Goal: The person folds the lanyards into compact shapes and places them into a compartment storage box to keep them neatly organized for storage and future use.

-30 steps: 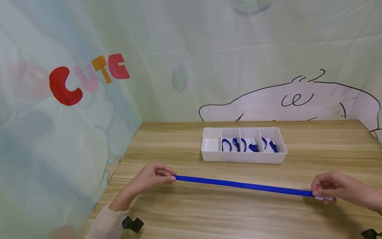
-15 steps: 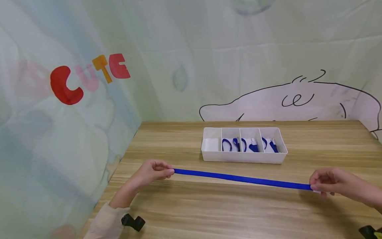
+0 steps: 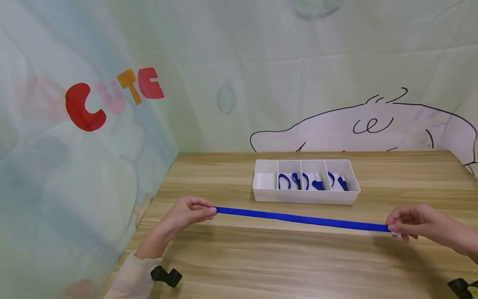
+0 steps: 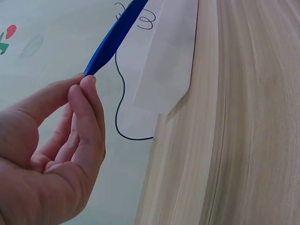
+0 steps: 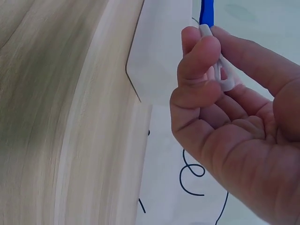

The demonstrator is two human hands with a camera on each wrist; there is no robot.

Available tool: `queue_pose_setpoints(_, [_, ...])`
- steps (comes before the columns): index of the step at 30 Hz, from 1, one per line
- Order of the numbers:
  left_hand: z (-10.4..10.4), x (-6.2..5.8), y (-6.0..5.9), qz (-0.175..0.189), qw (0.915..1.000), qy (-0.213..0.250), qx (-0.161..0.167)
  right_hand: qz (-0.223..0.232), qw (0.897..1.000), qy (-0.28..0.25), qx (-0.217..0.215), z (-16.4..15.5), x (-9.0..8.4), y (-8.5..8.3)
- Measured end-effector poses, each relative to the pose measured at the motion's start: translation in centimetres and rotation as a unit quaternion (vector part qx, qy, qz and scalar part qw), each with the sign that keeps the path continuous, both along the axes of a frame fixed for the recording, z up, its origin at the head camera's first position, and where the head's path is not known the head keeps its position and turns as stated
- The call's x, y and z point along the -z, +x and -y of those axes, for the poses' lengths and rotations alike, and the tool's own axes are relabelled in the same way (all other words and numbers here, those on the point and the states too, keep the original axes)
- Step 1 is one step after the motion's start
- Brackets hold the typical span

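Note:
A blue lanyard (image 3: 298, 218) is stretched nearly straight between my two hands, sloping slightly down toward the right in the head view. My left hand (image 3: 188, 215) pinches one end between thumb and fingertips. The other end, with a white plastic clip (image 5: 226, 80), is pinched by my right hand (image 3: 423, 226), whose curled fingers partly cover the clip. Behind the lanyard stands a white divided box (image 3: 306, 197). Its three right compartments hold blue straps (image 3: 284, 181) with light-coloured ends, while the leftmost compartment shows only its bare bottom.
The wooden table (image 3: 284, 265) reaches back to a pale printed cloth (image 3: 209, 108) hung behind and along the left. Black wrist camera mounts (image 3: 166, 276) sit at both wrists.
Both hands and the taut lanyard have moved slightly up in the head view, toward the box. The grip at each end is the same, and the box has stayed in place.

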State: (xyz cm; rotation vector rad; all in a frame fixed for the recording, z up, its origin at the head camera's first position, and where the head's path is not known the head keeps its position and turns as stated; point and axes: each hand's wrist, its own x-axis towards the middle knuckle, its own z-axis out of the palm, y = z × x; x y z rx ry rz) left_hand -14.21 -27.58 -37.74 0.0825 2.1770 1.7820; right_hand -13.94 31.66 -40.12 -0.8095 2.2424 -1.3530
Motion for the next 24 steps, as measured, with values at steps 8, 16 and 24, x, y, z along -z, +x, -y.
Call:
queue_pose_setpoints(8, [-0.6,-0.9,0.2,0.009,0.9991,0.026,-0.033,0.054,0.997,-0.012,0.046,0.3,-1.1,0.2])
queue_pose_setpoints(16, [-1.7,-2.1,0.1,-0.006,0.9993,0.034,-0.012,0.059,0.997,-0.025,0.048,1.1,-2.2,0.1])
queue_pose_setpoints(24, [-2.4,-3.2,0.2,-0.015,0.9984,0.054,0.010,0.055,0.996,-0.001,0.071,1.7,-3.1,-0.1])
